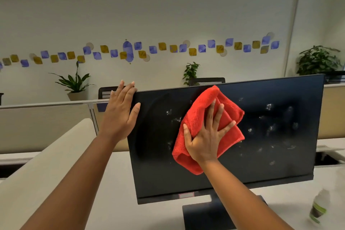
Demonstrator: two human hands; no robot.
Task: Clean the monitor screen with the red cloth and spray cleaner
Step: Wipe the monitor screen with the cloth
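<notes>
Monitor [214, 177]: black flat panel, screen dark, upright on a dark stand base [207, 214]; centre of view, on a white desk [130, 192]. Small pinkish label [186, 195] on the lower bezel.

Spray droplets [268, 107]: whitish flecks scattered across the glass, densest from 1 to 4 o'clock of the screen centre, a few more just at 9 o'clock of the cloth.

Red cloth [197, 117]: microfibre, loosely folded, pressed flat against the screen slightly above centre; upper corner reaching the top bezel at 12 o'clock.

Right hand [206, 140]: palm flat on the cloth, fingers [226, 127] spread wide and extended toward 1 o'clock, thumb [187, 134] out at 10 o'clock; pressing, not pinching, the fabric to the glass.

Left hand [119, 115]: open, placed on the monitor's upper left corner at 10 o'clock of the screen; fingers straight and wrapped over the side edge, thumb lying on the front bezel. Nothing else held.

Spray bottle [318, 207]: pale with a green band, blurred, on the desk at 4 o'clock of the monitor, well apart from both hands.

Surroundings: beige partition [37, 127] at 9 o'clock; potted plants [74, 84] at 10, 12 and 2 o'clock beyond; wall band of blue and yellow squares [162, 46] at 12 o'clock.
</notes>
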